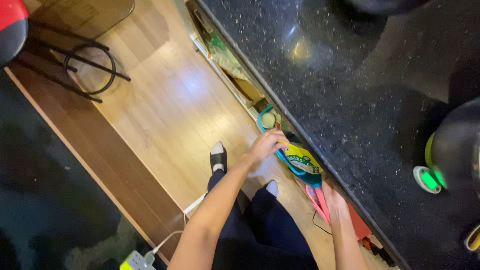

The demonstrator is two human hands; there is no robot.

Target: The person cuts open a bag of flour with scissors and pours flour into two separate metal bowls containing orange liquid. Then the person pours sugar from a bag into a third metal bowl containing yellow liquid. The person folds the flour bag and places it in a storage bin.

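My left hand [267, 145] reaches down and grips the top of a yellow-and-green packet [303, 161]. The packet sits in a teal container [295, 170] on a low shelf beneath the black speckled countertop [350, 75]. My right hand [334, 198] is lower, by the counter's edge, and lies against a pink flat item [318, 200]. Its fingertips are hidden under the counter lip. Behind my left hand, another teal basket [264, 114] holds a pale round object [269, 120]. My two socked feet [218, 157] stand on the wooden floor.
A metal stool base [92, 62] stands at the upper left of the wooden floor [165, 100]. A power strip [136, 261] with a white cable lies near my legs. On the countertop stand a dark round appliance [457, 150] and a small green-lit device [428, 180].
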